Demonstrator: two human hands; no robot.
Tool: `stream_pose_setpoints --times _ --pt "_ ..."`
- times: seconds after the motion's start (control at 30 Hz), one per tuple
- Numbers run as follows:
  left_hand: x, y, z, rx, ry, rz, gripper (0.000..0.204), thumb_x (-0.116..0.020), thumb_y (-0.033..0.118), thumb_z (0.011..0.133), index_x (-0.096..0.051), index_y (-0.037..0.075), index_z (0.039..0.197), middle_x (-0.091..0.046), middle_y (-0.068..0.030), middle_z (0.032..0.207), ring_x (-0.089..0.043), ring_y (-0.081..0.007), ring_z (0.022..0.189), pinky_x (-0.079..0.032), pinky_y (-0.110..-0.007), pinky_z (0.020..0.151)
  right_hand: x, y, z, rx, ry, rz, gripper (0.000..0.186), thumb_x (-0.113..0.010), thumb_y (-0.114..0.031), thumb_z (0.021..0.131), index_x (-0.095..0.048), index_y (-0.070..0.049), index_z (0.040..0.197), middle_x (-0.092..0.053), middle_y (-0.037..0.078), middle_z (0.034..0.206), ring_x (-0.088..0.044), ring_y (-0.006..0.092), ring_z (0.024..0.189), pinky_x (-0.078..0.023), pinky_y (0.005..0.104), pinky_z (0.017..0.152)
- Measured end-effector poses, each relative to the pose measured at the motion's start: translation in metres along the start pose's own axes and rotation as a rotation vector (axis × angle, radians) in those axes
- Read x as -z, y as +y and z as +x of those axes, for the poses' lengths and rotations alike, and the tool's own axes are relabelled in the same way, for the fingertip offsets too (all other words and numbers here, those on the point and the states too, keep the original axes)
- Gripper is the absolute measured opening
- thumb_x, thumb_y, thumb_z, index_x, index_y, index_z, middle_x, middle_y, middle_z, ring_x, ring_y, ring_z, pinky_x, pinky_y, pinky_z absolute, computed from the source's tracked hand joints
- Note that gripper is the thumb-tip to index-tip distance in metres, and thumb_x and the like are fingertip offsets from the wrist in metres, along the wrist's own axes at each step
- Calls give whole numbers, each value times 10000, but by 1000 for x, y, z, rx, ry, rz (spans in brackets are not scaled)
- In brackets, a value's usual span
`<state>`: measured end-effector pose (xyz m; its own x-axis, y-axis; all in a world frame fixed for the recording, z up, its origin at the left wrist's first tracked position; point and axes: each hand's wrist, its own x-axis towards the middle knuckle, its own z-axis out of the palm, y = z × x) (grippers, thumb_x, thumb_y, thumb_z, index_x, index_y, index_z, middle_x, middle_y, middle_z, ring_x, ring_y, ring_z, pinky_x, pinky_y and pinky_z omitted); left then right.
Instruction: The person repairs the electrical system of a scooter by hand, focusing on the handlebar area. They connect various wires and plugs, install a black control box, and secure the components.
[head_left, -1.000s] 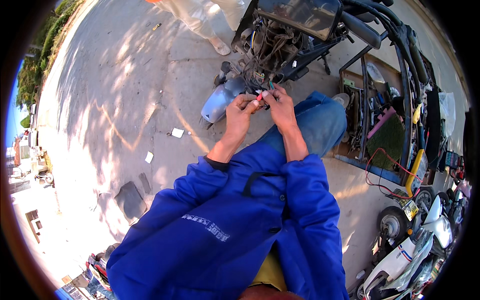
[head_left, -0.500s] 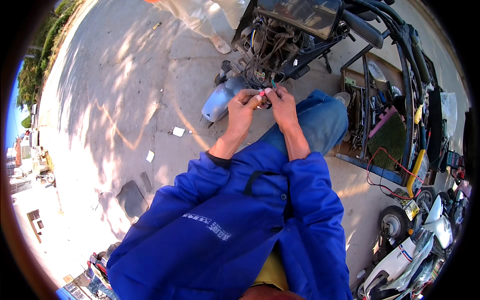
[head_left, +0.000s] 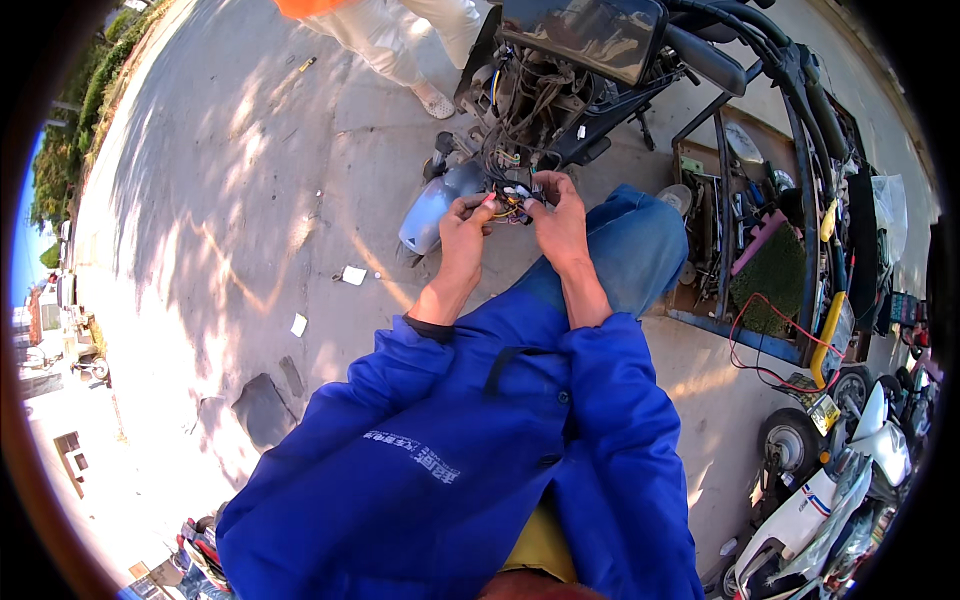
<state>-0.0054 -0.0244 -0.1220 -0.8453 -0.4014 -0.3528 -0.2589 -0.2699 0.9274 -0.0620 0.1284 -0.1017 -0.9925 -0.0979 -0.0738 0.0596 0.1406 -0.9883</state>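
Note:
A bundle of thin wires (head_left: pixel 515 212), with pale and dark connectors among them, hangs from the stripped front of a vehicle (head_left: pixel 535 110). At its left side my left hand (head_left: pixel 462 238) pinches a small red piece (head_left: pixel 490 198) between thumb and fingertip; what kind of piece it is cannot be made out. My right hand (head_left: pixel 562 225) is closed around the right side of the wires, thumb toward the middle and fingers curled behind. Just left of the wires lies a silver-blue rounded housing (head_left: pixel 428 212), perhaps a lamp or mirror shell.
A tool tray (head_left: pixel 700 310) full of tools stands at the right, with a red cable (head_left: pixel 752 372) looping over its edge. Parked scooters (head_left: pixel 800 520) crowd the lower right. Beyond the vehicle stands a person in light trousers (head_left: pixel 380 45). Paper scraps (head_left: pixel 353 275) lie on the concrete.
My hands have moved slightly apart and down. The red piece has shifted left with my left hand, and more of the wires now shows between the hands.

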Motion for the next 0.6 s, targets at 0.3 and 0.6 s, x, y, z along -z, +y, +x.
stream_pose_setpoints --times 0.3,0.6 --pt "6 -11 8 13 18 -122 236 -672 147 955 -665 54 1172 -714 -12 1028 -646 -116 918 -477 -268 788 -3 4 -6 -84 87 147 598 -688 71 845 -469 19 1400 -648 178 1217 -637 267 1144 -517 377 1001" --pt "8 -7 7 40 -50 -83 304 -700 195 973 -694 49 1239 -684 13 979 -616 -88 872 -470 -251 790 -4 13 -3 -87 72 168 645 -719 61 829 -464 16 1420 -649 179 1230 -638 265 1146 -527 376 988"
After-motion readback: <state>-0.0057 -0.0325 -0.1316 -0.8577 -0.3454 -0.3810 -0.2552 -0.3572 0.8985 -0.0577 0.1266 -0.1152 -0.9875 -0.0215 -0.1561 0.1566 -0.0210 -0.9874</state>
